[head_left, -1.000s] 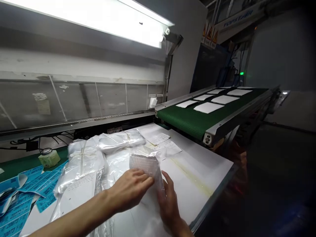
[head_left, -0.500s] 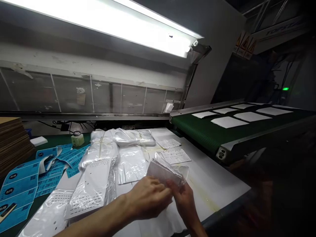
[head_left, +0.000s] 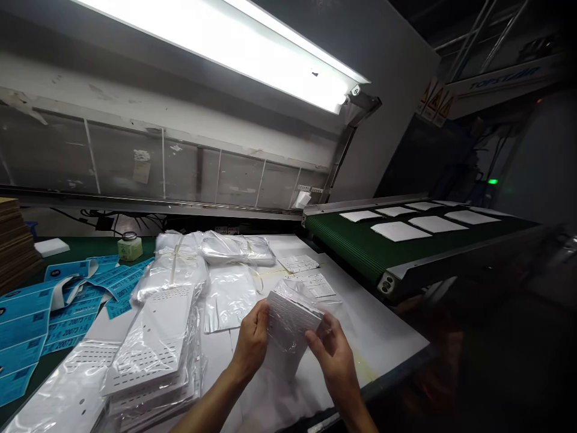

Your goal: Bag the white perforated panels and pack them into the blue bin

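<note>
Between my two hands is a stack of white cards in a clear plastic bag (head_left: 292, 319), tilted above the white table top. My left hand (head_left: 253, 337) pinches its left edge with thumb and fingers. On the other side, my right hand (head_left: 333, 352) holds the right edge, thumb toward me. Left of my hands lie piled bagged white cards with dashed slots (head_left: 153, 337). Beyond them are tied bundles of clear plastic bags (head_left: 174, 264) and a flat pack of clear bags (head_left: 229, 294). Printed paper slips (head_left: 300, 263) lie just behind the held bag.
A green conveyor belt (head_left: 342, 240) at the right carries several white sheets (head_left: 399, 231). Blue label sheets (head_left: 72, 319), a small glass jar (head_left: 130, 246) and a cardboard stack (head_left: 15, 240) are at the left. A bright tube light (head_left: 270, 54) hangs overhead.
My left hand has moved from in front of the stack to its left edge. The bagged stack is now turned with its slotted face toward me. The camera view has shifted slightly.
</note>
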Available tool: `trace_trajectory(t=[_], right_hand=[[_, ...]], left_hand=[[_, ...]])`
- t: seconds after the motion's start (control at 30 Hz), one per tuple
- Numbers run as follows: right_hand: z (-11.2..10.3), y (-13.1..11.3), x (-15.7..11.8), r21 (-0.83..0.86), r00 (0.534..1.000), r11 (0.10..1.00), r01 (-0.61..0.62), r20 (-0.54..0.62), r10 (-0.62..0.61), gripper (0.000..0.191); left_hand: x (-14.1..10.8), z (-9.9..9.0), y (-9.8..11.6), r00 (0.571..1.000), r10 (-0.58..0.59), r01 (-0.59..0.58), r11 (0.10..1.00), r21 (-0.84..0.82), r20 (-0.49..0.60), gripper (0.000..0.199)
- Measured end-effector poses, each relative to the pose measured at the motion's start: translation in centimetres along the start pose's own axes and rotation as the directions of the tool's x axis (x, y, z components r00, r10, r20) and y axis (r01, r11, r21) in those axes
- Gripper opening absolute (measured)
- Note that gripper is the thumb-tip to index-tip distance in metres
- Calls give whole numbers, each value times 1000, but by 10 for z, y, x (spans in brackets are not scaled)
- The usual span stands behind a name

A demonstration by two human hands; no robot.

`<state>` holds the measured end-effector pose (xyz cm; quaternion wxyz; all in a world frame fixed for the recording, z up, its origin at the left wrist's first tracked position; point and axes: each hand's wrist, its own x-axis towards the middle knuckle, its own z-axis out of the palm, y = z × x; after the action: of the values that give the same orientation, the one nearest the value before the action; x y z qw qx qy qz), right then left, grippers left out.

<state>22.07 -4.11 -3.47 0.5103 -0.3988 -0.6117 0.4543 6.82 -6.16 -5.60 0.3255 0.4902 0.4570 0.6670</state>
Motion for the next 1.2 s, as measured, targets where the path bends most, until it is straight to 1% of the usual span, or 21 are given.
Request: trace_trajectory(t=[0.07, 0.13, 0.2, 0.27, 0.33, 0.4, 0.47, 0.53, 0.57, 0.63, 0.7, 0.73, 0.8, 0.83, 0.87, 0.93, 1.0, 1.03, 1.07, 1.13, 1.2], right_hand=[[2, -11, 1, 7, 1000, 1000, 1, 29, -1, 51], [6, -14, 2, 3, 996, 1000, -12, 88, 12, 45], [10, -8, 2, 3, 993, 999, -32, 117, 32, 42], [13, 7, 0, -10, 993, 998, -58, 107, 59, 44], [14, 25, -3, -46, 990, 995, -84, 108, 88, 46], [12, 42, -8, -96, 987, 989, -110, 108, 120, 44], [9, 55, -13, -154, 984, 980, -130, 101, 146, 41], [4, 61, -18, -211, 982, 966, -146, 91, 168, 40], [2, 62, -20, -239, 980, 959, -155, 86, 180, 41], [-1, 59, -23, -245, 983, 958, -151, 64, 171, 52], [-1, 54, -23, -166, 992, 980, -106, 49, 116, 67], [0, 52, -23, -120, 995, 989, -85, 49, 91, 69], [4, 52, -24, -76, 994, 994, -78, 73, 84, 62], [5, 55, -25, -95, 990, 990, -101, 92, 109, 56], [6, 59, -27, -132, 984, 983, -129, 105, 143, 50], [7, 71, -32, -210, 976, 964, -161, 115, 188, 44], [5, 83, -36, -274, 973, 948, -159, 117, 197, 44], [4, 88, -37, -297, 974, 943, -150, 117, 192, 44], [2, 91, -37, -312, 976, 940, -139, 121, 184, 45], [1, 92, -38, -327, 977, 937, -120, 130, 171, 48], [2, 85, -40, -329, 975, 937, -118, 140, 172, 50]], left_hand=[[-6, -3, -10, 1000, -5, 5, 1000, 27, 6, 38], [-15, -9, -21, 1000, -18, 17, 996, 87, 19, 38], [-25, -17, -30, 999, -36, 29, 988, 149, 40, 37], [-32, -24, -32, 998, -48, 37, 978, 206, 49, 35], [-31, -26, -23, 998, -66, 63, 967, 248, 4, 36], [-22, -23, -8, 996, -79, 87, 966, 245, -43, 45], [-10, -16, 5, 998, -62, 64, 978, 200, -17, 54], [-3, -9, 7, 999, -36, 30, 988, 152, 38, 53], [-3, -6, 3, 998, -36, 28, 989, 142, 54, 48], [-13, -5, -14, 995, -60, 49, 988, 145, 77, 38], [-30, -7, -34, 989, -93, 73, 983, 168, 118, 32], [-39, -9, -43, 984, -112, 86, 979, 182, 138, 30], [-51, -16, -51, 975, -155, 119, 968, 221, 156, 26], [-54, -20, -52, 972, -175, 134, 961, 242, 159, 27], [-54, -24, -49, 967, -194, 147, 955, 257, 164, 32], [-48, -32, -41, 958, -231, 183, 949, 256, 171, 52], [-38, -36, -31, 957, -250, 215, 951, 221, 144, 72], [-32, -37, -26, 961, -249, 223, 955, 196, 120, 77], [-26, -36, -23, 964, -244, 226, 961, 161, 108, 77], [-17, -31, -20, 957, -250, 242, 968, 67, 147, 69], [-12, -24, -20, 925, -320, 333, 942, -36, 205, 53]])
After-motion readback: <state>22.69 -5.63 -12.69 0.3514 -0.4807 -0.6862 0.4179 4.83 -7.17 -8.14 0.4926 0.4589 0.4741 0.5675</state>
